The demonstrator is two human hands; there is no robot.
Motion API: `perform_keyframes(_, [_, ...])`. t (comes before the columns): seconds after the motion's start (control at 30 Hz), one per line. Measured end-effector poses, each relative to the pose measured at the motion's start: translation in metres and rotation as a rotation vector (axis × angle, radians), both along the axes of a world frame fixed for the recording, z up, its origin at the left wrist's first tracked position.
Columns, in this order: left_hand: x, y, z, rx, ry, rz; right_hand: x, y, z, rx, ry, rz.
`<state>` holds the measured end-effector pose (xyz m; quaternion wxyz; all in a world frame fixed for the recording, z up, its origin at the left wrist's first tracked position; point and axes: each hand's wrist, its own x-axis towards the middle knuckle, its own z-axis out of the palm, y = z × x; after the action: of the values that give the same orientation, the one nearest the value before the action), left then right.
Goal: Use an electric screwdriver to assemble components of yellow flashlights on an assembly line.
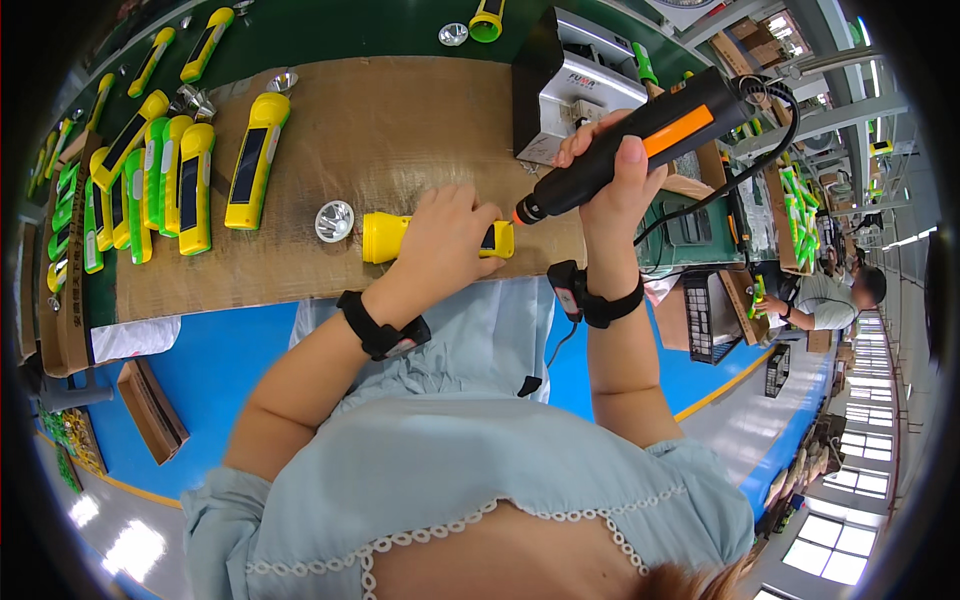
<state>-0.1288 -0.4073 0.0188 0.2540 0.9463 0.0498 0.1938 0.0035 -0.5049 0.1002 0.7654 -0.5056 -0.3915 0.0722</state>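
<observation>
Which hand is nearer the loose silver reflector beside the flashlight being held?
Left. The left hand holds the yellow flashlight, just right of the reflector; the right hand is farther right, gripping the black screwdriver.

Yellow flashlight [385, 238] lying flat, black screwdriver [600, 166] tilted
</observation>
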Motion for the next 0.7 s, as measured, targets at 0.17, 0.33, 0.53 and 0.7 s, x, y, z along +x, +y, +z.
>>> perform_keyframes(0.17, [-0.001,-0.002,0.006,-0.052,-0.03,0.004,-0.006,0.0,-0.015,-0.029,-0.026,-0.01])
perform_keyframes(0.33, [-0.003,-0.004,0.015,-0.052,0.025,0.0,-0.009,0.003,-0.026,-0.073,-0.021,0.067])
perform_keyframes(0.53, [-0.001,-0.001,0.016,-0.033,0.087,-0.026,-0.009,-0.002,-0.021,-0.047,0.012,0.083])
perform_keyframes(0.7, [0.003,-0.004,0.012,0.013,0.016,-0.029,0.021,-0.027,0.029,0.299,-0.046,-0.057])
